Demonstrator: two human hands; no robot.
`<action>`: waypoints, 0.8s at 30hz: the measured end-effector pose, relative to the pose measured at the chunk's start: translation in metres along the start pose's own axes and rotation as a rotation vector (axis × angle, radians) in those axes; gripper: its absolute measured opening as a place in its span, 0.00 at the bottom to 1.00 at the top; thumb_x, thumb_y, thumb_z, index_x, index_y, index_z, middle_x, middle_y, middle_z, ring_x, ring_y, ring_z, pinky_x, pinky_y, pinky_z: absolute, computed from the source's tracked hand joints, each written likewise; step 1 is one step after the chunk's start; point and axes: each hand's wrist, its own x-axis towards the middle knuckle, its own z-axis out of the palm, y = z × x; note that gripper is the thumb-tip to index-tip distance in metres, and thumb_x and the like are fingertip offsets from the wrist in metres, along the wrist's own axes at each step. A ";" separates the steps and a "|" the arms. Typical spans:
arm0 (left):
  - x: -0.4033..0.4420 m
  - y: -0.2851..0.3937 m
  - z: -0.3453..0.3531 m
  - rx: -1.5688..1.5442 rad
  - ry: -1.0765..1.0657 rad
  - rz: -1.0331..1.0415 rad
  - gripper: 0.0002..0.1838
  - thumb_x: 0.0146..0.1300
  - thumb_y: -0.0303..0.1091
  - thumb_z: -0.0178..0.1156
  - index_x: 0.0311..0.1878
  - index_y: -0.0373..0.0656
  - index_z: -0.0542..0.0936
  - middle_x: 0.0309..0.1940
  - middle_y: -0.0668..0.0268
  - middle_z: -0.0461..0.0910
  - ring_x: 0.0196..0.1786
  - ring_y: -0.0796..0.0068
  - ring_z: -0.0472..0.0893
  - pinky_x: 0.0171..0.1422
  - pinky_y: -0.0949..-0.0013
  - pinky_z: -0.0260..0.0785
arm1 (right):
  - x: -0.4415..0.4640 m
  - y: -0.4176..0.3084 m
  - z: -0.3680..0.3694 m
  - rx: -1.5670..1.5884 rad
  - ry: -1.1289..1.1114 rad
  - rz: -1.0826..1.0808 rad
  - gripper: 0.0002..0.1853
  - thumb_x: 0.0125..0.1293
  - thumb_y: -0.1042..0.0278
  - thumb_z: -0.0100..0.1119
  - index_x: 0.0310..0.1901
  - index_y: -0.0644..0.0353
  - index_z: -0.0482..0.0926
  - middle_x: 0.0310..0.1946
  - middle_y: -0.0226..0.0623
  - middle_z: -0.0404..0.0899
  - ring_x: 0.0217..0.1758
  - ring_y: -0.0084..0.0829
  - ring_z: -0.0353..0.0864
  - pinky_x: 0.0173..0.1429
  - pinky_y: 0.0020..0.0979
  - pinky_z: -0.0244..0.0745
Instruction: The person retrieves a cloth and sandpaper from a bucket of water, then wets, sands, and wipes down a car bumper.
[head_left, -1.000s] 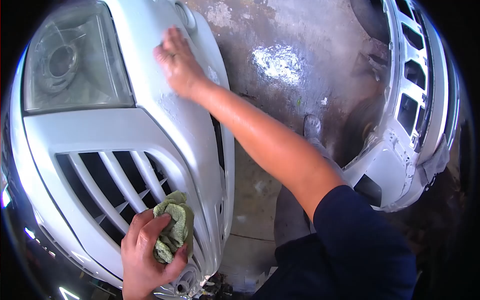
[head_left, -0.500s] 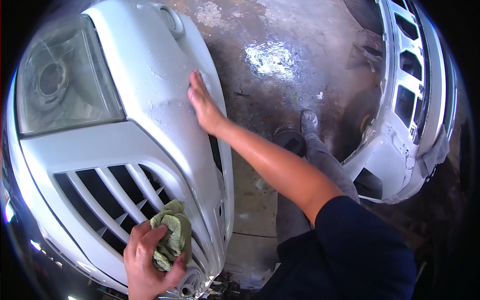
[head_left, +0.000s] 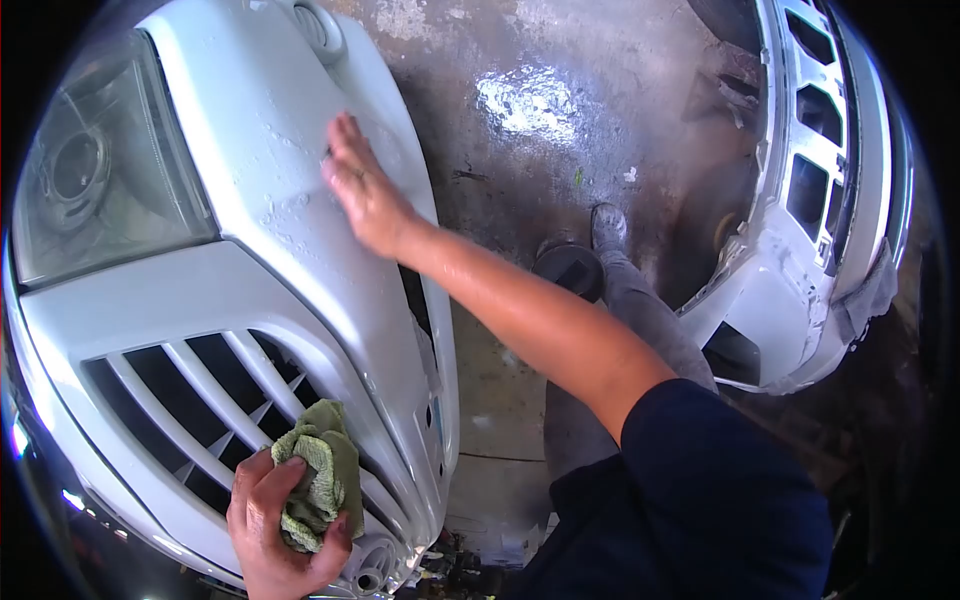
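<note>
My left hand (head_left: 285,520) is closed on a crumpled green cloth (head_left: 322,475), over the lower edge of the slatted grille (head_left: 190,400) of a white car front. My right hand (head_left: 368,195) lies with its fingers stretched out over the white bumper surface (head_left: 290,180), to the right of the headlight (head_left: 105,170). The underside of this hand is hidden, so I cannot tell whether something thin lies beneath the palm. Water drops dot the painted surface beside it.
Another bumper (head_left: 790,290) stands at the right, with a grey cloth (head_left: 868,290) draped over its edge. Below lies a stained floor (head_left: 480,215) with a wet shiny patch. My shoe (head_left: 608,228) and a round dark object (head_left: 568,270) are near the middle.
My right hand has moved down the bumper since the first frame, then up and left since the second. The view has shifted; my left hand still grips the cloth.
</note>
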 end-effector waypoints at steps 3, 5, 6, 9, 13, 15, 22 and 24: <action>0.001 0.000 -0.001 -0.027 -0.012 0.003 0.32 0.39 0.37 0.67 0.52 0.36 0.77 0.47 0.45 0.77 0.51 0.48 0.79 0.58 0.52 0.71 | -0.039 0.018 0.004 -0.029 0.022 -0.036 0.41 0.82 0.41 0.31 0.80 0.72 0.43 0.83 0.59 0.36 0.87 0.49 0.32 0.87 0.41 0.30; -0.001 0.001 -0.001 -0.001 0.001 0.006 0.31 0.40 0.38 0.67 0.52 0.36 0.77 0.47 0.45 0.77 0.51 0.47 0.78 0.59 0.52 0.71 | -0.054 0.073 -0.010 0.169 0.044 0.280 0.34 0.83 0.50 0.37 0.79 0.68 0.52 0.83 0.57 0.40 0.87 0.48 0.35 0.87 0.39 0.34; 0.000 0.001 -0.001 0.015 0.005 0.011 0.31 0.40 0.39 0.67 0.52 0.35 0.77 0.47 0.45 0.77 0.51 0.47 0.78 0.59 0.51 0.70 | -0.064 0.082 -0.020 0.216 0.033 0.228 0.31 0.82 0.55 0.41 0.76 0.68 0.58 0.82 0.56 0.44 0.86 0.49 0.40 0.86 0.39 0.40; 0.000 -0.002 -0.003 0.015 -0.031 0.025 0.31 0.42 0.40 0.67 0.52 0.35 0.77 0.47 0.46 0.78 0.52 0.47 0.78 0.61 0.51 0.69 | -0.079 0.040 -0.035 0.021 0.125 0.041 0.24 0.78 0.66 0.48 0.70 0.69 0.67 0.78 0.56 0.55 0.82 0.52 0.53 0.82 0.41 0.53; 0.004 0.004 0.000 0.062 0.020 0.111 0.30 0.41 0.33 0.70 0.53 0.38 0.77 0.44 0.46 0.78 0.46 0.47 0.79 0.54 0.53 0.73 | -0.079 -0.026 0.005 -0.226 0.157 -0.186 0.28 0.75 0.68 0.53 0.75 0.62 0.65 0.73 0.47 0.63 0.77 0.46 0.62 0.81 0.42 0.56; 0.002 0.004 0.003 0.062 0.040 0.130 0.30 0.42 0.34 0.70 0.52 0.37 0.77 0.44 0.46 0.78 0.47 0.46 0.79 0.55 0.52 0.73 | -0.073 -0.048 0.022 -0.187 0.089 -0.368 0.28 0.75 0.68 0.53 0.75 0.60 0.65 0.74 0.45 0.62 0.78 0.46 0.61 0.81 0.43 0.56; 0.000 0.002 0.009 0.042 0.061 0.132 0.29 0.45 0.34 0.68 0.53 0.35 0.77 0.46 0.49 0.79 0.50 0.49 0.79 0.61 0.55 0.70 | -0.086 -0.008 0.027 -0.125 0.232 -0.158 0.25 0.78 0.66 0.49 0.73 0.63 0.67 0.75 0.44 0.63 0.79 0.44 0.61 0.82 0.40 0.56; -0.002 0.004 0.009 0.064 0.066 0.115 0.27 0.47 0.33 0.66 0.53 0.35 0.77 0.46 0.51 0.79 0.51 0.52 0.79 0.62 0.57 0.70 | -0.083 -0.018 0.037 -0.134 0.253 -0.209 0.25 0.78 0.65 0.48 0.72 0.64 0.68 0.76 0.44 0.63 0.79 0.44 0.62 0.82 0.40 0.56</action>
